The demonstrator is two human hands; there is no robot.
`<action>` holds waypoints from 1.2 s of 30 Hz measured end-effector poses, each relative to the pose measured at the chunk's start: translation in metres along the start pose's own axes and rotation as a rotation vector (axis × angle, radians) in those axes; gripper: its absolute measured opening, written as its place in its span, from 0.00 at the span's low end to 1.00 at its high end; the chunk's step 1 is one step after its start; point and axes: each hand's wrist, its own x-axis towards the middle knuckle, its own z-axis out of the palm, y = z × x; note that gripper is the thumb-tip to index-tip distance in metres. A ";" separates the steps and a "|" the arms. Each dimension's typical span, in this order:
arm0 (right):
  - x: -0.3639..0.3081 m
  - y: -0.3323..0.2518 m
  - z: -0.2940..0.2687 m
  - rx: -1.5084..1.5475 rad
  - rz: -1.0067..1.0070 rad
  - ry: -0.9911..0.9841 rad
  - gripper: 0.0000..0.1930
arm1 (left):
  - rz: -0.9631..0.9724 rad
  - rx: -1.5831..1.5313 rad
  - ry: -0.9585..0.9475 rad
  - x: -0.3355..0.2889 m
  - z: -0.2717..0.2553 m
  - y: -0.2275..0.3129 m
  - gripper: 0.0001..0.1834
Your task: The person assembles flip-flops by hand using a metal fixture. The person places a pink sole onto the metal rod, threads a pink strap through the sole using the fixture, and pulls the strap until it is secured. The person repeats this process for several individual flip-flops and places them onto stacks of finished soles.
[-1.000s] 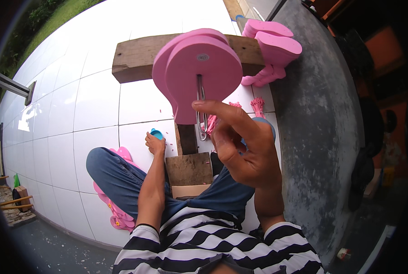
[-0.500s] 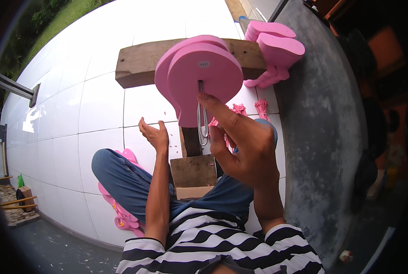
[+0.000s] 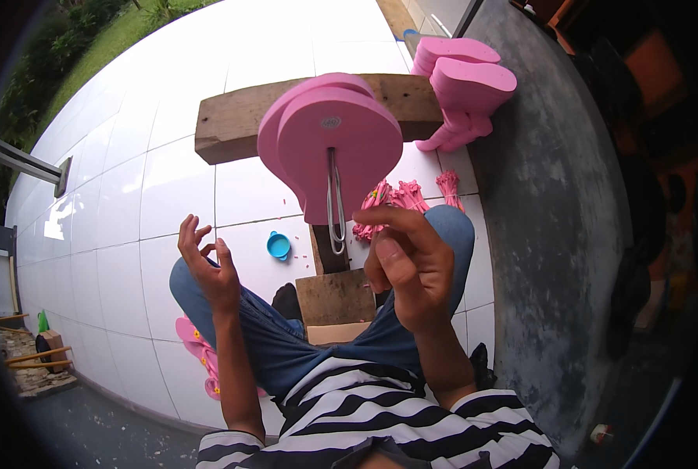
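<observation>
Left hand [image 3: 211, 273] spreads empty, left of centre; right hand [image 3: 413, 270], half-curled, apparently empty, is beside the metal wire loop [image 3: 332, 191] at pink flip-flop soles [image 3: 365, 152], upper centre; sideways knocks could bend it

The soles [image 3: 358, 152] at upper centre are plain pink, with a pale round mark on the front one; the wire loop [image 3: 339, 211] is silver, the wooden beam [image 3: 236, 127] grained brown. The small dish [image 3: 279, 246] left of centre is bright blue, the strap bundles [image 3: 411, 197] right of centre pink, the tiles [image 3: 177, 187] white with dark grid lines, the jeans [image 3: 267, 344] blue, the shirt [image 3: 372, 410] black-and-white striped.
</observation>
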 end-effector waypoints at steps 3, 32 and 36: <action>-0.001 -0.011 0.012 0.730 0.304 -0.171 0.32 | -0.150 -0.097 0.019 -0.002 0.007 -0.009 0.28; -0.030 0.290 0.004 -0.867 0.183 0.407 0.30 | -0.207 -0.258 -0.083 -0.011 0.037 -0.003 0.26; -0.030 0.311 -0.032 -0.810 0.522 0.361 0.18 | -0.206 -0.246 -0.092 -0.013 0.038 -0.009 0.26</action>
